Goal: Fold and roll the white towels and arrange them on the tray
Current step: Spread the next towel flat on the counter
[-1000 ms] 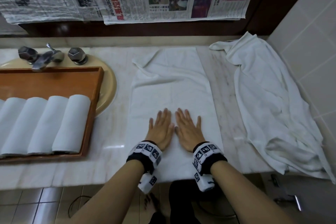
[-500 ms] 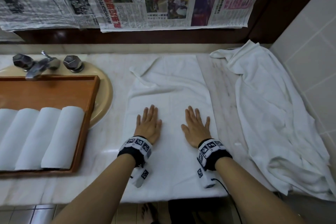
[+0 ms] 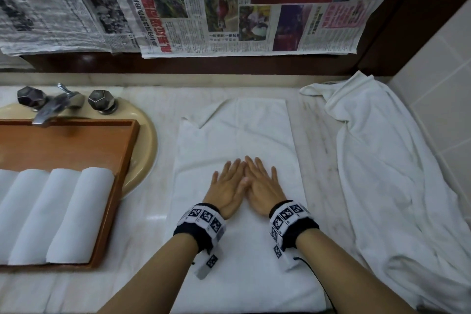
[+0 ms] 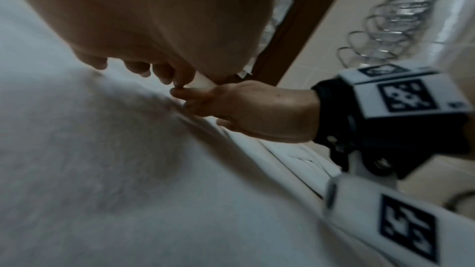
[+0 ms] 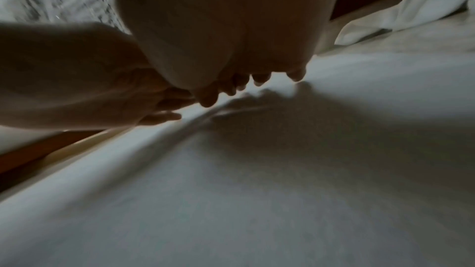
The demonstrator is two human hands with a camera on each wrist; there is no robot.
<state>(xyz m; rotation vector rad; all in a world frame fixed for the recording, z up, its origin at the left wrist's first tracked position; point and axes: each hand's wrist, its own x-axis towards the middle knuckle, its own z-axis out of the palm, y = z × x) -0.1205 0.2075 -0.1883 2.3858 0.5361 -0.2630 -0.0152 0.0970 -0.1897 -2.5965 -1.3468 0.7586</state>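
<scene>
A white towel [image 3: 237, 140] lies folded lengthwise on the marble counter [image 3: 150, 211], its far left corner turned over. Both hands rest flat on its middle, palms down, fingers straight. My left hand [image 3: 226, 183] and my right hand [image 3: 262, 183] lie side by side with index fingers and thumbs touching. In the left wrist view the towel [image 4: 115, 170] fills the foreground and my right hand [image 4: 246, 109] presses beside my left hand [image 4: 144, 27]. The wooden tray [image 3: 63, 145] at the left holds several rolled white towels [image 3: 79, 214].
A loose pile of white towel [image 3: 390, 176] covers the counter's right side against the tiled wall. The tray sits over a beige basin [image 3: 147, 145] with a chrome tap [image 3: 51, 107]. Newspaper sheets [image 3: 229, 7] hang above the counter.
Half a second ago the hands lay apart on the towel; they have slid back together at its middle. The head view has shifted slightly toward the wall.
</scene>
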